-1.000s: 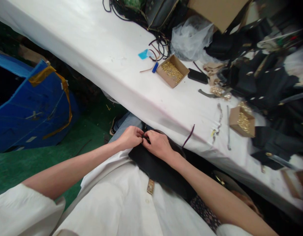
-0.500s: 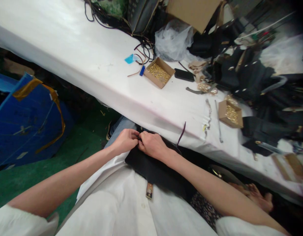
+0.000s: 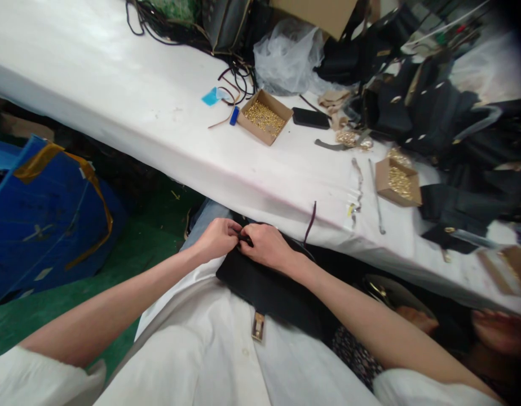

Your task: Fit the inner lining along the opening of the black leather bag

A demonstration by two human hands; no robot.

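On my lap lies a black handbag [image 3: 269, 290], its flap toward me with a gold-coloured clasp [image 3: 257, 327] resting against the white shirt. My left hand [image 3: 219, 238] is closed at the bag's far left edge, fingertips pinching a small dark part of it. Right beside it, my right hand [image 3: 265, 246] has its fingers curled over the same edge, with a bit of black strap or trim between them. The two hands nearly touch. Exactly what the fingertips grip is mostly hidden.
A white-covered table [image 3: 159, 127] runs just beyond the bag. It carries a cardboard box of small gold fittings [image 3: 264, 118], a second such box [image 3: 398, 181], a black phone [image 3: 311, 118] and black bags [image 3: 429, 113]. A blue bin [image 3: 53, 220] stands left. Another person's hand [image 3: 416, 320] shows right.
My view has shifted slightly, so the table things sit a little higher and further left. My right fingers have opened a little, showing the black piece. The other person's hands have moved.
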